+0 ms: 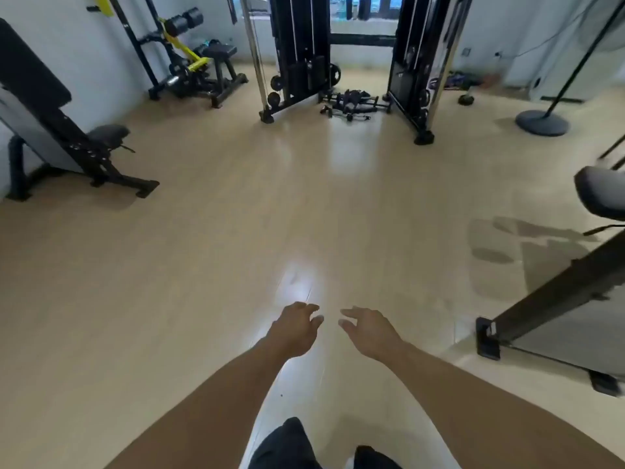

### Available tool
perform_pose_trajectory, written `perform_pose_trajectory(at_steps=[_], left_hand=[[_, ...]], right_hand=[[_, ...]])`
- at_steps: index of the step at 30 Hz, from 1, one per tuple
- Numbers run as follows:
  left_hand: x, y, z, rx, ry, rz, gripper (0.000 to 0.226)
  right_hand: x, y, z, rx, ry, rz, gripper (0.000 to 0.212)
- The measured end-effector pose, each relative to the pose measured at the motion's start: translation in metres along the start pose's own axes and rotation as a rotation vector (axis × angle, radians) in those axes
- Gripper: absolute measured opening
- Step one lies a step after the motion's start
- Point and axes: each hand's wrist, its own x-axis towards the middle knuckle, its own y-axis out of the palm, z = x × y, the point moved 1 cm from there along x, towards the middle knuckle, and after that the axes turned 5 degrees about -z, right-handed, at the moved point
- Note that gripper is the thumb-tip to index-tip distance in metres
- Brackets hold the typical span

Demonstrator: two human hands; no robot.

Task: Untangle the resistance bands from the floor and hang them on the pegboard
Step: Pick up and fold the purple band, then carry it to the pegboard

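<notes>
A dark tangle of resistance bands [351,103] with handles lies on the floor far ahead, between the two uprights of the cable machine [297,55]. My left hand [296,328] and my right hand [368,330] are stretched out low in front of me, side by side and a little apart. Both are empty with loosely spread fingers, far from the bands. A yellow band [103,5] hangs on the wall at the top left. No pegboard can be made out.
An adjustable bench [50,130] stands at the left, a dumbbell rack with a stool [199,62] behind it. A round-based stand [542,121] and a padded seat [598,194] are at the right, with a machine frame foot [488,336] near my right arm. Pale wooden floor [236,231] spans the middle.
</notes>
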Motion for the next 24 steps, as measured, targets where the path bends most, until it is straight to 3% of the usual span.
perform_pose_trajectory(at_steps=[13, 24], left_hand=[[0.280, -0.032, -0.060, 0.022, 0.177, 0.084, 0.043], [0.508, -0.066, -0.152, 0.229, 0.347, 0.317, 0.044]], right_hand=[[0.206, -0.096, -0.081, 0.019, 0.273, -0.062, 0.046], [0.378, -0.205, -0.149, 0.186, 0.474, -0.110, 0.042]])
